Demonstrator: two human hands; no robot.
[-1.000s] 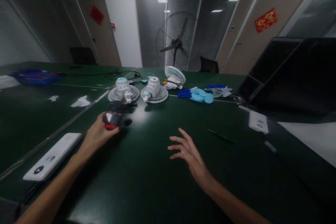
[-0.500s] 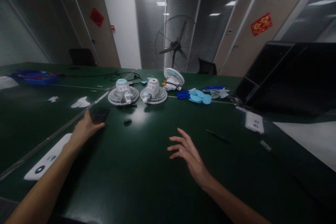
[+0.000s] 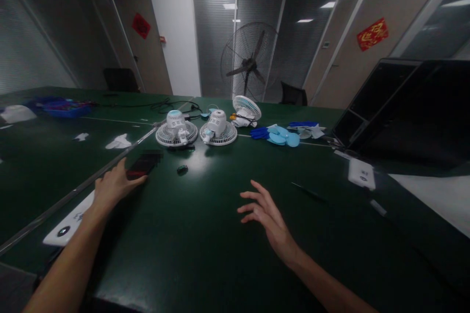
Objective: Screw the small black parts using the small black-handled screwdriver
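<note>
My left hand (image 3: 114, 187) is at the left of the green table, thumb and fingers around the near end of a dark smartphone (image 3: 144, 163) with a red patch on it. The hand hides part of the phone. Under my left forearm lies a white flat device (image 3: 66, 227) with a round black mark, partly covered. My right hand (image 3: 267, 217) hovers over the middle of the table, fingers spread and holding nothing. To its right is a thin dark screwdriver-like tool (image 3: 308, 191). A small dark green object (image 3: 182, 169) lies beyond, between the two hands.
Two white fan heads (image 3: 176, 129) (image 3: 219, 129) lie face down; a third fan (image 3: 246, 110) leans behind them. Light-blue fan blades (image 3: 282, 136) and blue gloves (image 3: 260, 132) are to their right. A large black monitor (image 3: 411, 107) and a white device (image 3: 362, 173) occupy the right side.
My left hand has drawn slightly back and left with the phone, more of which now shows. My right hand keeps its pose. The whole view has shifted slightly.
</note>
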